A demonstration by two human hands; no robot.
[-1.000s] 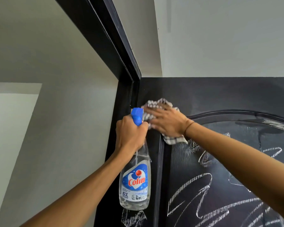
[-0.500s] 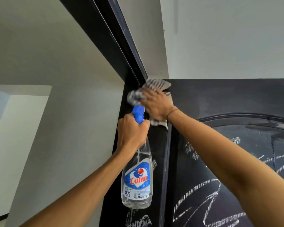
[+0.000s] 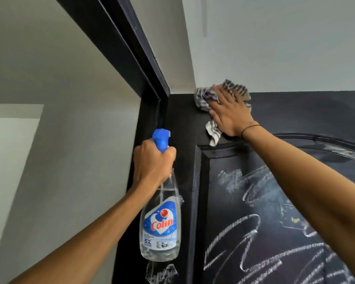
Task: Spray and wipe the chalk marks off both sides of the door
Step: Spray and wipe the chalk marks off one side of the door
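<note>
In the head view, a black door [image 3: 295,111] is seen from below, filling the right and lower centre of the frame, with its top edge running across the upper right. A checked cloth [image 3: 203,97] is pressed flat against the door's top rail, in the upper centre of the frame, by the right hand [image 3: 229,111]. The fingers [image 3: 223,95] of that hand are held straight and laid close together over the cloth, pointing up towards the top edge; a loose corner of the cloth is left hanging below the palm. A thin dark band [image 3: 251,128] is worn at the right wrist.

A clear spray bottle [image 3: 160,222] with a blue trigger head [image 3: 161,139] and a blue and red "Colin" label is held upright in the centre of the frame by the left hand [image 3: 154,167]. The fingers of that hand are curled round the bottle's neck, just below the trigger head. The bottle is held in front of the door's left edge, beside the black door frame [image 3: 131,48], which runs diagonally from the upper left of the frame down to the centre.

White chalk marks [image 3: 244,232] are scrawled over the recessed, arched panel of the door in the lower right of the frame, and a smaller patch of chalk [image 3: 162,273] is seen on the door's edge strip below the bottle. The rail around the cloth is seen free of chalk. Pale walls [image 3: 49,140] are seen in the left of the frame and above the door.
</note>
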